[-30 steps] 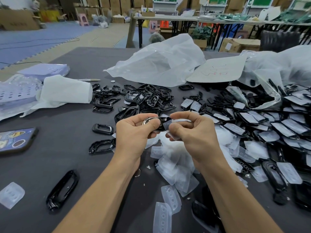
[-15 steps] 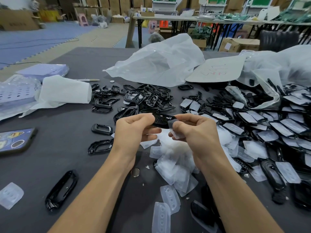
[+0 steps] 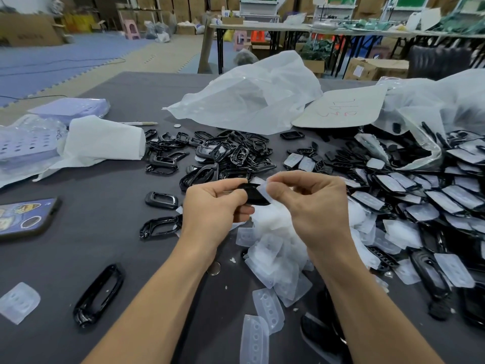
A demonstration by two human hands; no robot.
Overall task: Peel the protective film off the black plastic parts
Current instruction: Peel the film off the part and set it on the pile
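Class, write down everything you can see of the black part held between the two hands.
The black part is a small, dark piece, plastic by its look. Fingers hide most of it, so its full outline cannot be told. It is held up over a heap of peeled films. The left hand pinches its left end. The right hand pinches a translucent film at its right end.

Long folding tables (image 3: 288, 28), stacked cardboard boxes (image 3: 375, 69) and blue foam floor mats (image 3: 65, 56) fill the workshop.
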